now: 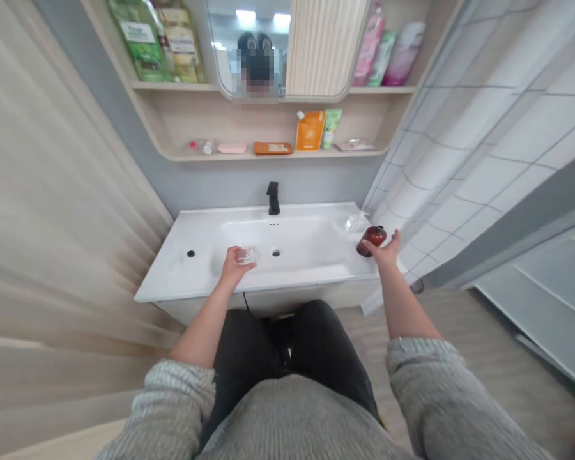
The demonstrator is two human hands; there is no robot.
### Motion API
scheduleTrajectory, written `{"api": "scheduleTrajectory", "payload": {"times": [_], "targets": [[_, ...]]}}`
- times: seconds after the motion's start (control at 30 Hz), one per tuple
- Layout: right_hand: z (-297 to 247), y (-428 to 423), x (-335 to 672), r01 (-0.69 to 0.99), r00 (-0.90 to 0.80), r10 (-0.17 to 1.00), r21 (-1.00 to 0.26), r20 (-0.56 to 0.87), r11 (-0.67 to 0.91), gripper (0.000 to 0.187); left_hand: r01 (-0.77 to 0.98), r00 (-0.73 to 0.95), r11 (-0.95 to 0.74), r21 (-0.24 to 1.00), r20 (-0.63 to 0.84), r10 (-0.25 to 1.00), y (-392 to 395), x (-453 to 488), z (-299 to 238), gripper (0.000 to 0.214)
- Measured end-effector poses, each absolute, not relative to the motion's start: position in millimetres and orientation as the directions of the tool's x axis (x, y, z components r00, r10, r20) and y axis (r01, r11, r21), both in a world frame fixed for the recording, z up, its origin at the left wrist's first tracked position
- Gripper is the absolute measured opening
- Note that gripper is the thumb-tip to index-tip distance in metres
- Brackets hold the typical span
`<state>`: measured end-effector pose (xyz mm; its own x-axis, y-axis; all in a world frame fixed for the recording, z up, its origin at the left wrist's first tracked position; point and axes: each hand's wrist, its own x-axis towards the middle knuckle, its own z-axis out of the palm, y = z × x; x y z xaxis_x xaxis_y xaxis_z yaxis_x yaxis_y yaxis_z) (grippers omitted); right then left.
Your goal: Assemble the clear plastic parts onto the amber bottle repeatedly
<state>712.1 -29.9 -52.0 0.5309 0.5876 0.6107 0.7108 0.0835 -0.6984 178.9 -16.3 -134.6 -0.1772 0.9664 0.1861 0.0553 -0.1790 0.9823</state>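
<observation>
Over the left half of the white sink basin (311,246), my left hand (236,265) is closed around a small clear, whitish object (250,255); its exact kind is too blurred to tell. At the right end of the counter, a reddish-brown bottle (376,235) with an open neck leans to the right in view. My right hand (387,250) is beside it, thumb across its lower front and fingers spread apart on the far side with a gap to the bottle. Behind the bottle, a clear pump bottle (356,222) is by the wall.
A black faucet (273,199) rises behind the basin, above the drain (276,253). The counter (172,281) has a black hole (190,253) at left. Above, a wooden shelf (249,156) bears an orange pouch (310,131), a green tube (331,128) and soap dishes.
</observation>
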Motion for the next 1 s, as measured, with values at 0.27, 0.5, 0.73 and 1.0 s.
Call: {"api": "scheduleTrajectory", "payload": {"times": [0.27,0.5,0.73,1.0], "targets": [[-70.5,-43.3,585.2,0.625,0.12,0.776,-0.655,0.62,0.426,0.035,0.086,-0.148,-0.208,0.974,0.219,0.964,-19.6,182.1,-129.3,0.078],[-102.1,-21.5,427.7,0.229,-0.323,0.927,-0.935,0.19,0.272,0.098,0.192,-0.102,-0.255,0.948,0.278,0.955,-28.0,187.6,-116.5,0.075],[-108.1,1.5,408.3,0.042,-0.316,0.932,-0.978,0.18,0.204,0.079,0.065,0.05,-0.28,0.958,0.277,0.96,-27.2,188.4,-124.2,0.075],[-126.0,8.7,453.3,0.203,-0.101,0.981,-0.962,0.163,0.181,0.076,0.115,0.029,-0.188,0.975,0.186,0.982,-19.3,182.6,-125.3,0.054]]}}
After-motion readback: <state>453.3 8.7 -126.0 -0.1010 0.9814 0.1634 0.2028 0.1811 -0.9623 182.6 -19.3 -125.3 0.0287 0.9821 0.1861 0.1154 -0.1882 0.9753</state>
